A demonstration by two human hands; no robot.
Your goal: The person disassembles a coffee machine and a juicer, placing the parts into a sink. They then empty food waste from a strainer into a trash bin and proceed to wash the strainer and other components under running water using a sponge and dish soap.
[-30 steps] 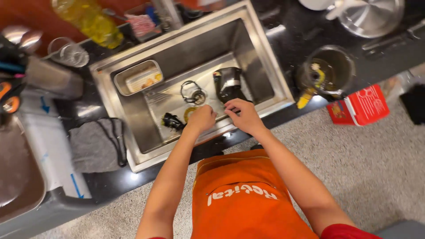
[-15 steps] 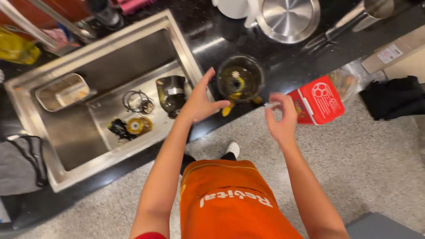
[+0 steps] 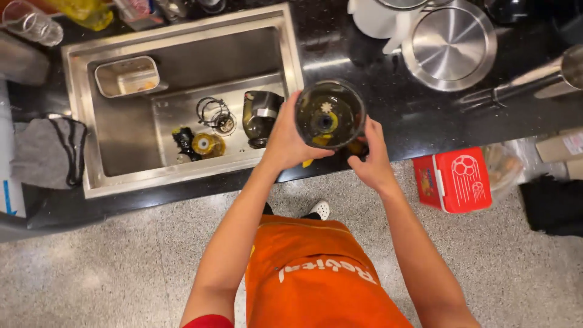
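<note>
The step in hand looked like taking up the juicer bowl off the black counter, just right of the steel sink; next, a steady level carry seemed called for. The left hand curled around its left wall, the right hand cupped its lower right side, fingers closed on it.

The jug is dark smoky glass with yellow bits inside. The desk is glossy black, the sink bare steel. Near right, a red box with white markings; far left, a grey cloth; speckled grey floor; orange apron.
</note>
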